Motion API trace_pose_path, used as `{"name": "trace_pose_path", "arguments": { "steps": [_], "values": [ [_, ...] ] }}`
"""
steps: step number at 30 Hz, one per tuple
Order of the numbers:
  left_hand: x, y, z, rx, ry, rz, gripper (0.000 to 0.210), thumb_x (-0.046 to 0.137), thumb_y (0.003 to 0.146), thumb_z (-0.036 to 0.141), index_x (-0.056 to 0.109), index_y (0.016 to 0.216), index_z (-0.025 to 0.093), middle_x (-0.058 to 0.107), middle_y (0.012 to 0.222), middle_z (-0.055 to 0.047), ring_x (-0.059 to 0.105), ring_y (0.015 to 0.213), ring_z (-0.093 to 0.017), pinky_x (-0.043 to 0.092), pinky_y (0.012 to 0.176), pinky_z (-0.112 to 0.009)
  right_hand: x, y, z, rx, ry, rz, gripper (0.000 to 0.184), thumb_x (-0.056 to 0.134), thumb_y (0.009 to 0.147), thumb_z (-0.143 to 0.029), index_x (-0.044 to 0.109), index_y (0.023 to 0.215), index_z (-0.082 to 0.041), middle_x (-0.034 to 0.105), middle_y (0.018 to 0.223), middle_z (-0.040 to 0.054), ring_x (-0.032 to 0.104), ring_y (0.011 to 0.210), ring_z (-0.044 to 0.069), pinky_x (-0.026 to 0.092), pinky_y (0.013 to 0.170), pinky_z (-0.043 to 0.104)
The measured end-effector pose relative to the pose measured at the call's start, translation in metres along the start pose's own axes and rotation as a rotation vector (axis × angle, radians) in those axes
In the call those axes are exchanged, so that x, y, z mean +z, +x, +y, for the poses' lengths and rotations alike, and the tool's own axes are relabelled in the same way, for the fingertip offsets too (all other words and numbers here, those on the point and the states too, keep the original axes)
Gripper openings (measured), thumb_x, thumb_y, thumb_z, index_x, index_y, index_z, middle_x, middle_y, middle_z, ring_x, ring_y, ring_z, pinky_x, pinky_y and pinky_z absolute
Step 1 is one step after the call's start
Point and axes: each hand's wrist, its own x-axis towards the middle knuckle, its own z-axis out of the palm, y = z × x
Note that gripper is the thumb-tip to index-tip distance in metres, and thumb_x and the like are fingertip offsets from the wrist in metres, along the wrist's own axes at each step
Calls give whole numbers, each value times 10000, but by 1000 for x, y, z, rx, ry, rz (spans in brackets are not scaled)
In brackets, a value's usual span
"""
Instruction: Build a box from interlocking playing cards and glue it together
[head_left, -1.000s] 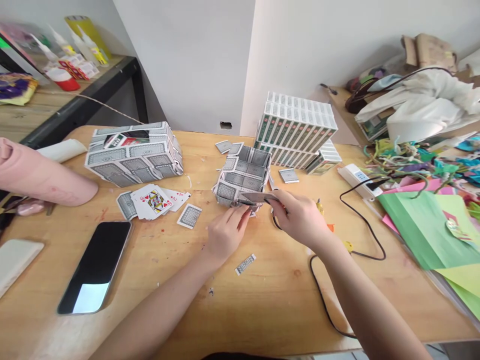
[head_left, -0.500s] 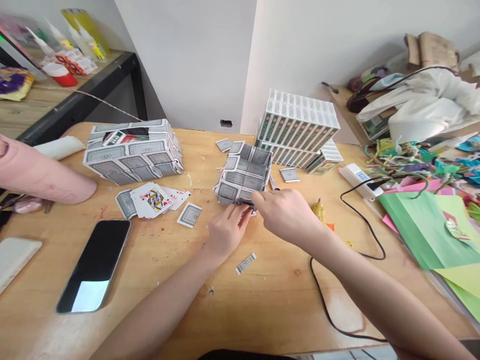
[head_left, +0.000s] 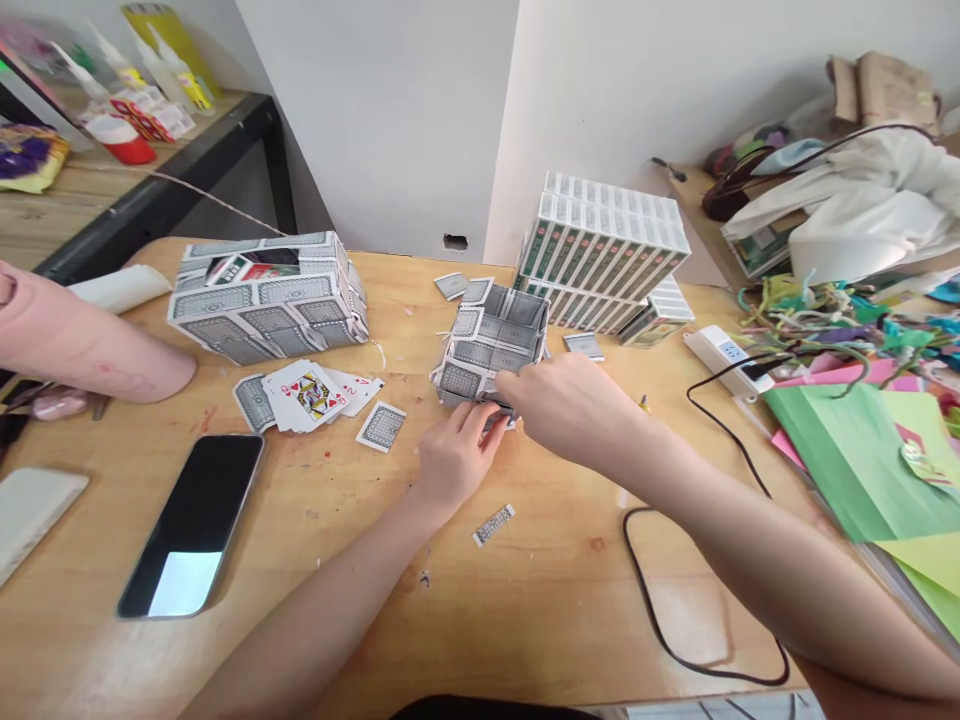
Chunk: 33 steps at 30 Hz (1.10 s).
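Observation:
A small open-topped box woven from playing cards (head_left: 480, 352) stands on the wooden table, grey patterned backs outward. At its near edge my left hand (head_left: 456, 455) is closed, thumb and fingers pinching the folded card there. My right hand (head_left: 564, 405) is closed over the same near corner, its fingertips bent down onto the card and partly hidden. Close to my left hand lies a single face-down card (head_left: 382, 427). A narrow cut card strip (head_left: 494, 524) rests below the hands. Loose playing cards (head_left: 304, 397), some face up, are fanned out to the left.
A larger card-woven box (head_left: 266, 312) stands back left, holding card packs. Boxed card decks (head_left: 600, 250) are stacked behind. A phone (head_left: 193, 525) and a pink cylinder (head_left: 97, 335) lie left. A power strip (head_left: 726, 362), its black cable and green paper (head_left: 832, 470) are at right.
My right hand has shifted slightly left over the box's near edge, and its forearm now covers most of the yellow object beside it. My left hand keeps its pinch. The view has moved a little.

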Motion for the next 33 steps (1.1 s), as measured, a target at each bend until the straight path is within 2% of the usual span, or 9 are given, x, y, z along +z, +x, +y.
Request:
{"name": "trace_pose_path", "arguments": {
  "steps": [5,9,15,22,33],
  "values": [
    [1,0,0,-21,-33,6,89,556,816,246,577,884,192,626,668,23,547,510,-76,358,505,-209,-5,2,3,5,-25,-45,183,433,758,-53,596,783,-129,621,646,78,558,565,140,241,482,236],
    [2,0,1,-28,-53,4,115,575,811,270,577,891,187,626,667,27,541,499,-66,369,509,-202,0,5,11,2,-4,-58,161,450,776,-98,590,842,-142,601,634,60,551,572,141,239,484,230],
    [5,-2,0,-34,-13,-5,145,582,804,311,588,895,199,625,660,26,545,504,-76,370,503,-211,12,10,23,-70,84,-29,184,425,752,-78,564,819,-177,554,605,15,469,514,111,189,463,230],
    [6,-2,0,-30,12,1,168,589,798,313,590,921,198,636,672,21,571,537,-84,378,516,-212,12,8,22,-94,110,-27,200,419,734,-61,577,780,-175,527,599,10,411,491,99,182,452,231],
    [6,0,1,-24,5,36,135,580,798,295,593,884,192,627,607,25,594,527,-87,366,485,-213,-5,12,9,-82,-12,-119,175,476,752,-39,626,761,-128,591,632,44,516,530,108,257,469,222]
  ]
}}
